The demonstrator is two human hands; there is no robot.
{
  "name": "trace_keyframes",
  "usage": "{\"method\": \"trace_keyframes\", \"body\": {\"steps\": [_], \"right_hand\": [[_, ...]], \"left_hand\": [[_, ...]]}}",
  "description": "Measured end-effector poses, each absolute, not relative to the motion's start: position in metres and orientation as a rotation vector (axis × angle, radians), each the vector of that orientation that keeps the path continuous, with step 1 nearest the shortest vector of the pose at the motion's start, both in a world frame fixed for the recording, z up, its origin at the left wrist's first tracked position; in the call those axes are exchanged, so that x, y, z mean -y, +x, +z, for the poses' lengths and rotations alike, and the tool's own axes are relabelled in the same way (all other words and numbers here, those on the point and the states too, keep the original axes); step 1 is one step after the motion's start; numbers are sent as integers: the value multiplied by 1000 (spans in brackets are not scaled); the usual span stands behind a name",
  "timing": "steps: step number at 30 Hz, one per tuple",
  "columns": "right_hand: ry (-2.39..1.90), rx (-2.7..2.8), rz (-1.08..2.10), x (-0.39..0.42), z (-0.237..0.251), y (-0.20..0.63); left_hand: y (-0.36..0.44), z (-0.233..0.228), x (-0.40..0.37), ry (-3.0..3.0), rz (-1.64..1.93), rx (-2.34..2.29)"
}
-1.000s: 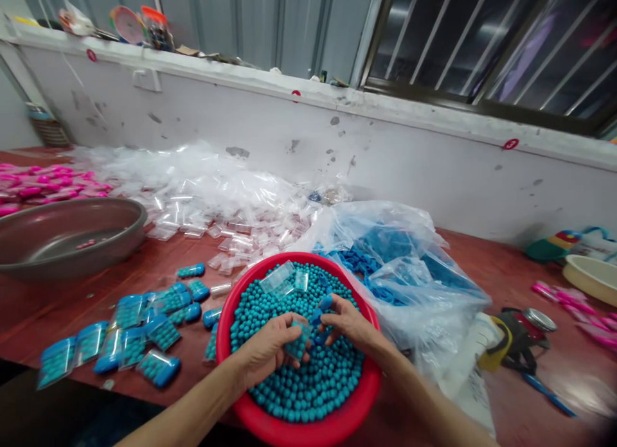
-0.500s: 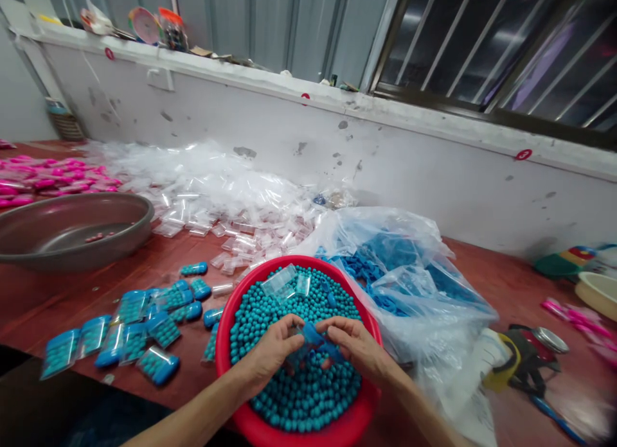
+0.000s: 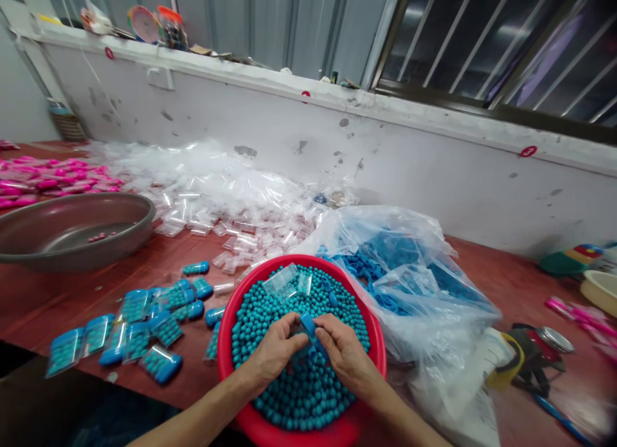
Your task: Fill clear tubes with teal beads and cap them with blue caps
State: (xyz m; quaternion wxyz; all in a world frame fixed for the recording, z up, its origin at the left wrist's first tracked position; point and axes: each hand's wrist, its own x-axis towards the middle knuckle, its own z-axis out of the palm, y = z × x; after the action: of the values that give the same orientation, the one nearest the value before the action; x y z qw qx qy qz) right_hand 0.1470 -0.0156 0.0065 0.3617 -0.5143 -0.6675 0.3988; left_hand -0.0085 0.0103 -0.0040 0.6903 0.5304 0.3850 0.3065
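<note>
Over a red basin [image 3: 224, 344] full of small teal beads [image 3: 301, 402], my two hands meet. My left hand [image 3: 277, 350] is closed around a small clear plastic case, mostly hidden by the fingers. Pinched in my right hand [image 3: 342, 350] is a blue plastic cap [image 3: 307, 324], held against the case's end. Whether the cap is fully seated cannot be made out. Two empty clear cases [image 3: 281, 281] lie on the beads, with a loose blue cap [image 3: 333, 298] near the basin's right side.
Left of the basin lie several bead-filled cases with blue caps [image 3: 166, 328]. Behind it spreads a heap of clear cases [image 3: 255, 232]. A plastic bag of blue caps [image 3: 405, 261] touches the right side. A grey basin [image 3: 139, 225] stands far left; a tape dispenser-like object [image 3: 525, 357] lies right.
My right hand has drawn in toward the left, and the blue cap now sits upright between the fingertips of both hands. The view has shifted slightly.
</note>
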Motion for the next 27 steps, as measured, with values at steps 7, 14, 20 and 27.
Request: {"method": "trace_keyframes", "body": {"steps": [7,14,20,27], "right_hand": [[-1413,1727,983,16,10,145],[-1384,2014,737,18,21,146],[-1307,2125,638,16,9,144],[-1245,2068,803,18,12,146]], "left_hand": [[-10,-4,-10,1152,710,-806],[-11,-4,-7,1120,660,-875],[-9,-7,-5,1195,700,-972],[-12,-5,-8,1212,726,-980]]}}
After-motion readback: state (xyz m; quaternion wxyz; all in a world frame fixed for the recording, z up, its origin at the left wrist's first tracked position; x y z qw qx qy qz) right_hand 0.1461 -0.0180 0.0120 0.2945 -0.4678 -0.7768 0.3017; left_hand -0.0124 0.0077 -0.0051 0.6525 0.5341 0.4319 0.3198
